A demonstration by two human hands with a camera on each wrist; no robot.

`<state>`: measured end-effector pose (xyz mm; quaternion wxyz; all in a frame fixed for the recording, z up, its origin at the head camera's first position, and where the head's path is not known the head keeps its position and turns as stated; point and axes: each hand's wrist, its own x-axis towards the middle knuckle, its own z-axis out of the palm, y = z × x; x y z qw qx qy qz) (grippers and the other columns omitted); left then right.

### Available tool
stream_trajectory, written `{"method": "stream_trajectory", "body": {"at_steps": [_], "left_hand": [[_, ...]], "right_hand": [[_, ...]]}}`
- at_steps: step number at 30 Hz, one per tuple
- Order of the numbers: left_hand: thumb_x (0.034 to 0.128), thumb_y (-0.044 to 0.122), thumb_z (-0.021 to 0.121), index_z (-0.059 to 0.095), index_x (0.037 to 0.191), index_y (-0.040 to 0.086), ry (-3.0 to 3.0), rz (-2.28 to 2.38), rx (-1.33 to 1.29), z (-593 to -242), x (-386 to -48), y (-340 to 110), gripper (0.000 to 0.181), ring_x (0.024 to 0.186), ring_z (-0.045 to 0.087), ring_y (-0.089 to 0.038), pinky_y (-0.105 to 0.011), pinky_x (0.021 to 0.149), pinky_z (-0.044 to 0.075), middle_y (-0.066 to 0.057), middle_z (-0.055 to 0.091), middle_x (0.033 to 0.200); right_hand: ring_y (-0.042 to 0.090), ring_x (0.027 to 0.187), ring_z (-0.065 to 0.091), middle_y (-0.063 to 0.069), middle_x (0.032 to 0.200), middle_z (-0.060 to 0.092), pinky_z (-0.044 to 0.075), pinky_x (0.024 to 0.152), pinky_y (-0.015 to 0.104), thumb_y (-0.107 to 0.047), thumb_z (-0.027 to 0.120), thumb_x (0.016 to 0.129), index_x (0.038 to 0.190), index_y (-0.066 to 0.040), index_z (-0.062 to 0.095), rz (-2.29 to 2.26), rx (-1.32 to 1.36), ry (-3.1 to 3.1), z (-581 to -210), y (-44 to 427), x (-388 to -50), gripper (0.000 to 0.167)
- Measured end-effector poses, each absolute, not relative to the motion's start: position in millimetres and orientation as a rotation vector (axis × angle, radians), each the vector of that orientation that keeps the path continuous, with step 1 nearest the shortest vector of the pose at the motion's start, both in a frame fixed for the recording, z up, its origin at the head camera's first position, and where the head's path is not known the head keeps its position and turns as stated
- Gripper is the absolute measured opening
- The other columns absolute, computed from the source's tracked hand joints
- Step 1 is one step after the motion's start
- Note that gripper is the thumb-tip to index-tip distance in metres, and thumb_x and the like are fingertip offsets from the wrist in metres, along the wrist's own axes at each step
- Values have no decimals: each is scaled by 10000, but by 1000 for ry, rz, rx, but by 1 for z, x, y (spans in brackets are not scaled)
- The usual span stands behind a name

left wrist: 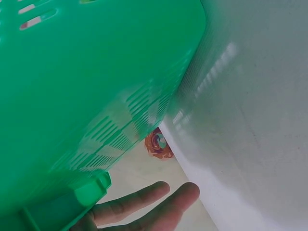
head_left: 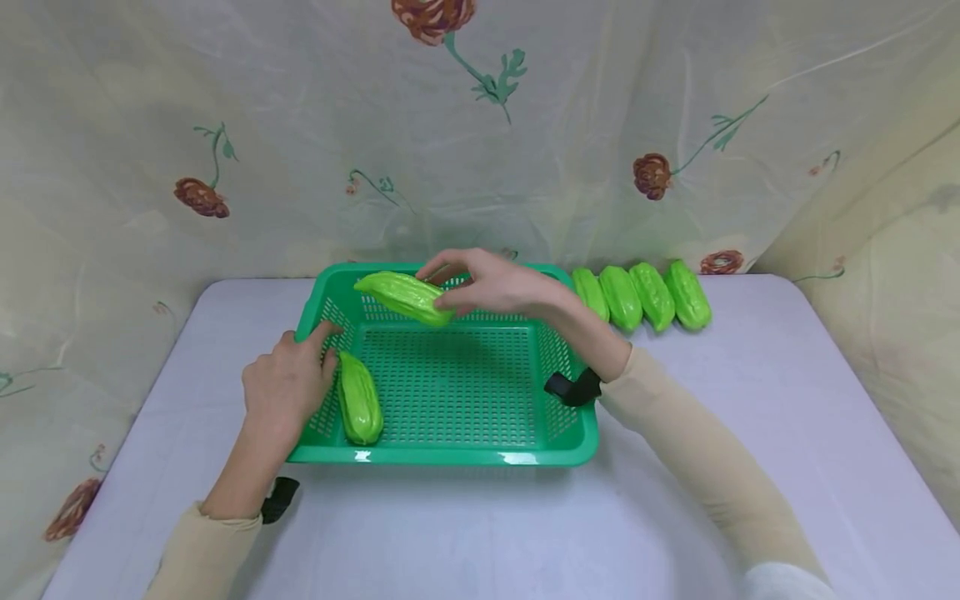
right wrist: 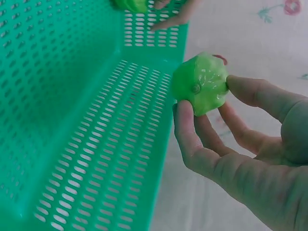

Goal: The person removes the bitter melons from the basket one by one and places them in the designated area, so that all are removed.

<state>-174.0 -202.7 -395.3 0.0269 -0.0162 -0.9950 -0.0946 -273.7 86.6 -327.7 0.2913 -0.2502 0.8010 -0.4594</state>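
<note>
A green plastic basket with slotted walls stands on the table. Its left rim is in the grip of my left hand; in the left wrist view some fingers extend along the outside of the wall. Over the back left part of the basket, my right hand pinches one end of a light green, ribbed bitter melon. The right wrist view shows thumb and fingertips around that bitter melon, end-on. A second bitter melon lies inside the basket along its left wall, beside my left thumb.
Several more bitter melons lie in a row on the table, right of the basket's back corner. A white cloth covers the table. Flower-printed sheeting hangs behind the table and at its sides.
</note>
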Motion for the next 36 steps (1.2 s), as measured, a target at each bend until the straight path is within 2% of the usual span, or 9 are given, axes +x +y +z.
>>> {"method": "stream_trajectory", "body": {"at_steps": [4, 11, 20, 25, 28, 32, 36], "left_hand": [[1097, 222, 554, 617, 1453, 166, -3066, -294, -57, -395, -174, -203, 366, 529, 513, -295, -397, 441, 407, -262, 650, 880], [1094, 226, 574, 622, 1452, 174, -3057, -276, -61, -395, -174, -204, 365, 514, 487, -276, -393, 426, 394, -267, 656, 888], [1076, 205, 616, 637, 1438, 159, -3038, -288, -69, -394, -173, -204, 366, 501, 474, -261, -380, 416, 389, -263, 662, 871], [1075, 208, 620, 631, 1445, 166, -3044, -300, -65, -394, -173, -204, 373, 509, 485, -268, -388, 423, 398, -265, 666, 886], [1072, 204, 626, 634, 1443, 166, -3041, -306, -66, -394, -172, -204, 372, 507, 486, -267, -383, 422, 395, -267, 669, 888], [1073, 204, 623, 634, 1443, 167, -3039, -303, -66, -394, -171, -203, 372, 507, 480, -264, -381, 422, 389, -268, 673, 891], [1076, 209, 617, 629, 1448, 168, -3045, -305, -65, -395, -171, -203, 375, 509, 476, -260, -378, 424, 388, -270, 675, 898]], "right_hand": [[278, 1259, 718, 120, 1590, 552, 588, 1076, 438, -145, 643, 1079, 1520, -141, 560, -1260, -675, 2158, -319, 99, -272, 449], [306, 1337, 664, 115, 1604, 535, 574, 1102, 477, -145, 629, 1088, 1541, -131, 538, -1324, -666, 2185, -312, 125, -271, 463], [332, 1392, 601, 138, 1603, 518, 608, 1049, 416, -121, 629, 1082, 1545, -95, 532, -1402, -608, 2206, -323, 163, -277, 474], [330, 1440, 559, 116, 1638, 486, 575, 1102, 491, -107, 631, 1077, 1562, -99, 516, -1466, -504, 2187, -330, 189, -278, 498], [329, 1470, 534, 106, 1667, 455, 571, 1111, 475, -116, 636, 1079, 1578, -103, 494, -1491, -442, 2189, -332, 206, -278, 518], [297, 1475, 526, 97, 1695, 426, 575, 1108, 425, -159, 643, 1085, 1593, -117, 471, -1493, -371, 2213, -334, 229, -277, 538], [198, 1397, 570, 83, 1688, 425, 561, 1131, 426, -217, 628, 1100, 1603, -137, 445, -1496, -300, 2233, -337, 252, -275, 541]]}}
